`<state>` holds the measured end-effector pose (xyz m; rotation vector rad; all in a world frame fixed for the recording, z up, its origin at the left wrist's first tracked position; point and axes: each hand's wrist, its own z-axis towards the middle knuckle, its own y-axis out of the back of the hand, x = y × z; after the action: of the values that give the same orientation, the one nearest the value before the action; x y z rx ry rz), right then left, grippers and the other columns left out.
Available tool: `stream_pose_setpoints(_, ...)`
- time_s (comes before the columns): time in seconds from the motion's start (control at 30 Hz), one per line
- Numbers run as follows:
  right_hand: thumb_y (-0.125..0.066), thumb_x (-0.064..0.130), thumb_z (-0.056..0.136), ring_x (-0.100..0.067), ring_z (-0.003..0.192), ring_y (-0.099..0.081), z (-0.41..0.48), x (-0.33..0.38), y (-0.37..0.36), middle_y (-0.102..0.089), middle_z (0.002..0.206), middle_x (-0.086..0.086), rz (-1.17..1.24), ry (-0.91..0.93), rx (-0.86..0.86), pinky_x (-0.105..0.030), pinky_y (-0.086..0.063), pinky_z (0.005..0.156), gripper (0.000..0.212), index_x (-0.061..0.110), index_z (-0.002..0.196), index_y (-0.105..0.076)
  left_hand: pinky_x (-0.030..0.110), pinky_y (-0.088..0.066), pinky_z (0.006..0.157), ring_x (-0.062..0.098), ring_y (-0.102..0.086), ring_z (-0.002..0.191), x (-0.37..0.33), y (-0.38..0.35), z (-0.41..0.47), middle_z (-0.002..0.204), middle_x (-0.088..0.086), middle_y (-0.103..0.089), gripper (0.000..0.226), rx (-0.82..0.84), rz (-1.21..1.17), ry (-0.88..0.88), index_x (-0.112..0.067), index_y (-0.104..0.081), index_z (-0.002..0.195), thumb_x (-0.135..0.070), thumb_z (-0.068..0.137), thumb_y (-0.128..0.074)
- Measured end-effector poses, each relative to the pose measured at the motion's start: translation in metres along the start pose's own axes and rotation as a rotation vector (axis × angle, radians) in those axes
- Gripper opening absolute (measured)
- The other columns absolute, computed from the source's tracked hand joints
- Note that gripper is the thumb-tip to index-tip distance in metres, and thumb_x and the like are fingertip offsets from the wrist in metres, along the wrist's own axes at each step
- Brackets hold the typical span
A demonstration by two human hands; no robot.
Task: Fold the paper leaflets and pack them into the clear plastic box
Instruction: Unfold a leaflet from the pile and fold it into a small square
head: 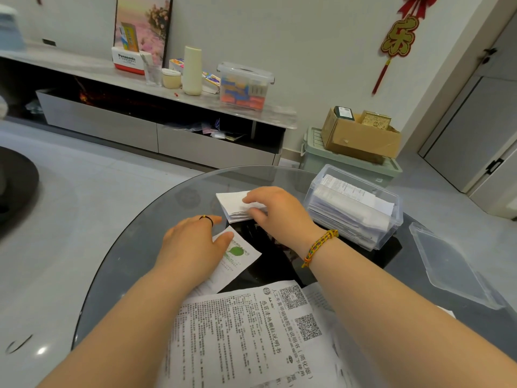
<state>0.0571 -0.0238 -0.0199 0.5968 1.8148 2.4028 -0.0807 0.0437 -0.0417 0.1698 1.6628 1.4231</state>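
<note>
Head view: right hand (pixel 275 211) is pinching a folded white paper leaflet (pixel 232 204) on the round glass table (pixel 134 261), fingers clamped on it. Left hand (pixel 193 242) is resting loose-fingered on a green-leaf printed leaflet (pixel 243 257). Fold looks finished; next it needs lifting into the part-filled clear rectangular plastic box (pixel 396 219) just beside.

A low grey cabinet (pixel 98 127) stands against the wall. Towards its left end are a framed flower picture (pixel 151 26) and a Panasonic box (pixel 127 61). Further right are a drinking glass (pixel 153 74), a small cream jar (pixel 171 78), a tall cream bottle (pixel 192 70) and a lidded tub (pixel 244 86) of colourful packs. Right of the cabinet, a cardboard box (pixel 363 142) sits on a green storage bin (pixel 347 163), with a red hanging ornament (pixel 400 35) higher up the wall.
</note>
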Motion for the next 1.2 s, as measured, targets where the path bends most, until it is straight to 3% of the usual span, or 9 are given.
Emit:
stream_pose_setpoints(0.17,-0.046,0.014,0.093,-0.013,0.120,-0.045,-0.023,0.008,0.016,-0.057,0.126,0.002,0.118,-0.075,-0.068,-0.016,-0.030,0.094,0.029,0.014,0.119,-0.058,0.033,-0.033,0.100,0.020,-0.038,0.127,0.006,0.012,-0.004,0.135,-0.003,-0.045,0.061,0.090,0.226,0.063,-0.024,-0.036,0.137,-0.045,0.083,-0.056)
stream_pose_setpoints(0.33,-0.054,0.017,0.089,-0.014,0.102,-0.058,-0.064,0.024,0.021,-0.066,0.109,0.000,0.300,-0.171,0.063,-0.023,-0.043,0.092,0.023,0.016,0.110,-0.064,0.030,-0.039,0.091,0.019,-0.052,0.113,0.005,0.016,-0.006,0.119,-0.003,-0.056,0.051,0.163,0.179,0.156,-0.020,-0.046,0.122,-0.042,0.080,-0.063)
stream_pose_setpoints(0.57,-0.056,0.029,0.088,-0.001,0.129,-0.030,-0.108,0.022,0.000,-0.043,0.137,0.012,0.236,-0.066,0.163,0.002,-0.017,0.093,0.034,0.023,0.122,-0.056,0.032,-0.043,0.079,0.017,-0.054,0.081,0.007,0.019,-0.007,0.075,-0.008,-0.054,0.026,0.225,0.019,0.196,-0.023,-0.047,0.074,-0.036,0.076,-0.069)
stream_pose_setpoints(0.7,-0.057,0.028,0.088,0.001,0.127,-0.029,-0.112,0.018,-0.007,-0.043,0.136,0.012,0.293,-0.050,0.089,0.013,-0.010,0.083,0.033,0.021,0.120,-0.057,0.032,-0.044,0.075,0.019,-0.057,0.075,0.010,0.020,-0.009,0.075,-0.002,-0.061,0.014,0.124,-0.121,0.181,-0.018,-0.058,0.077,-0.027,0.077,-0.069)
stream_pose_setpoints(0.8,-0.057,0.025,0.088,0.008,0.114,-0.034,-0.112,0.015,-0.006,-0.049,0.130,0.011,0.355,-0.063,0.055,0.013,-0.014,0.082,0.032,0.020,0.120,-0.057,0.024,-0.039,0.055,0.014,-0.050,0.059,0.002,0.027,-0.013,0.064,0.000,-0.057,0.015,-0.068,-0.372,0.124,-0.015,-0.059,0.068,-0.018,0.081,-0.066)
stream_pose_setpoints(0.87,-0.056,0.023,0.088,0.009,0.104,-0.038,-0.113,0.015,-0.004,-0.053,0.118,0.014,0.432,-0.119,0.027,0.013,-0.020,0.078,0.031,0.020,0.119,-0.057,0.021,-0.039,0.054,0.009,-0.052,0.058,-0.008,0.034,-0.018,0.064,-0.005,-0.059,0.014,-0.225,-0.554,0.077,-0.018,-0.063,0.069,-0.015,0.083,-0.063)
stream_pose_setpoints(0.93,-0.056,0.021,0.088,0.006,0.097,-0.047,-0.112,0.015,-0.001,-0.054,0.104,0.017,0.592,-0.197,-0.001,0.009,-0.031,0.077,0.028,0.020,0.116,-0.059,0.020,-0.046,0.055,0.009,-0.061,0.058,-0.018,0.040,-0.023,0.063,-0.009,-0.065,0.009,-0.265,-0.781,0.060,-0.019,-0.067,0.078,-0.014,0.084,-0.061)
stream_pose_setpoints(1.07,-0.051,0.020,0.090,-0.004,0.087,-0.063,-0.109,0.006,0.004,-0.067,0.095,0.005,1.162,-0.386,-0.119,-0.015,-0.049,0.083,0.012,0.022,0.094,-0.062,0.020,-0.056,0.051,0.006,-0.068,0.058,-0.034,0.041,-0.029,0.064,-0.008,-0.072,0.013,-0.037,-1.147,0.114,-0.016,-0.066,0.079,-0.011,0.086,-0.055)
stream_pose_setpoints(1.2,-0.050,0.046,0.083,-0.015,0.069,-0.065,-0.107,-0.006,0.010,-0.071,0.083,-0.006,1.559,-0.418,-0.058,-0.025,-0.052,0.066,0.041,0.009,0.098,-0.061,0.024,-0.057,0.054,0.011,-0.070,0.063,-0.045,0.020,-0.032,0.070,-0.002,-0.074,0.017,0.131,-1.118,0.135,-0.014,-0.068,0.078,-0.010,0.087,-0.054)
